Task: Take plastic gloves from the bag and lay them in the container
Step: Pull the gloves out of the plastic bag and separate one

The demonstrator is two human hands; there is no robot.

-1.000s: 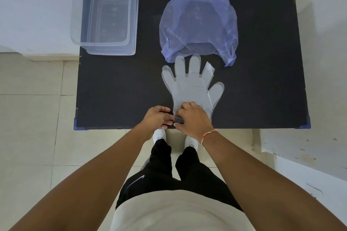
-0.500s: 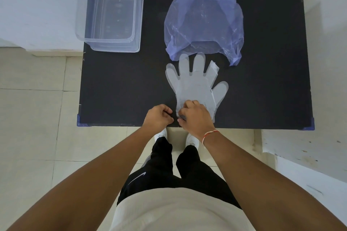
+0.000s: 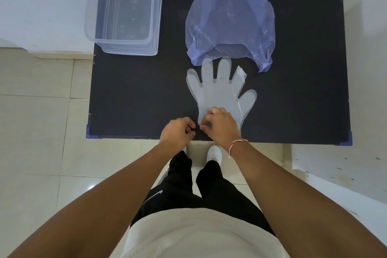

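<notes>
R hand (image 3: 219, 125): fingers curled, tips pinching the cuff edge of the plastic glove (image 3: 219, 88) near the table's front edge. L hand (image 3: 178, 132): loosely fisted, just beside the R, thumb and forefinger tips close to the cuff; cannot tell if it grips any film.

Glove: clear, lying flat on black table (image 3: 136, 94), fingers spread and pointing away from the person, one finger creased at its tip. Fingertips touch or slightly overlap the mouth of the bag (image 3: 230, 19) — bluish, translucent, crumpled, mid-back of table.

Container (image 3: 127, 14): clear plastic, rectangular, back-left corner, well apart from glove; nothing seen inside.
</notes>
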